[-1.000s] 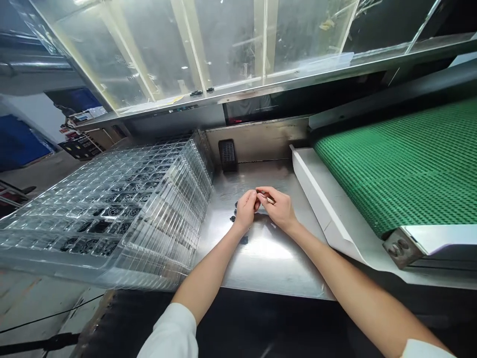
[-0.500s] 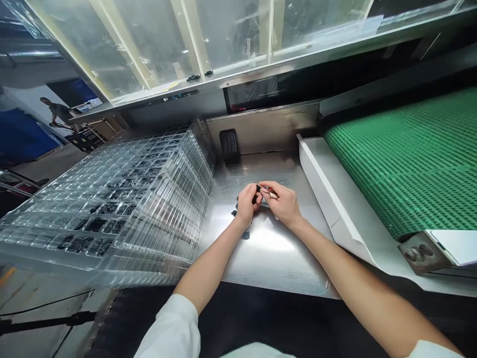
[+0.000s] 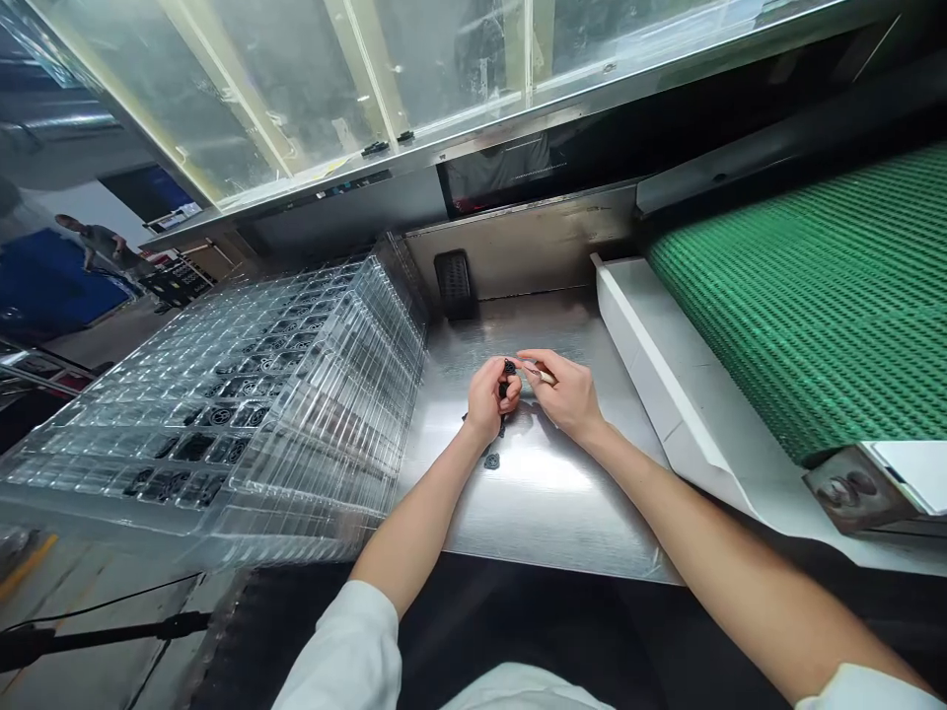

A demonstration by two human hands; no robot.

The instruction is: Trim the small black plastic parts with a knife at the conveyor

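Black plastic part [image 3: 509,367] pinched at the top of the closed left hand [image 3: 491,399], right hand [image 3: 568,396] gripping a slim pale tool [image 3: 546,376] just beside it, one more part [image 3: 492,461] lying loose on the steel table [image 3: 562,513], clear plastic tray stack [image 3: 326,463] to the left with parts in many cells.

The left hand [image 3: 491,399] half hides a black part [image 3: 509,368]; the pale item [image 3: 546,376] is too small to name.

To the right, a green mesh conveyor belt [image 3: 806,296] runs beside a white ledge [image 3: 666,385]. To the left sits a tall stack of clear plastic trays [image 3: 222,424]. Glass panels [image 3: 296,79] stretch overhead, and a person [image 3: 96,242] stands far off.
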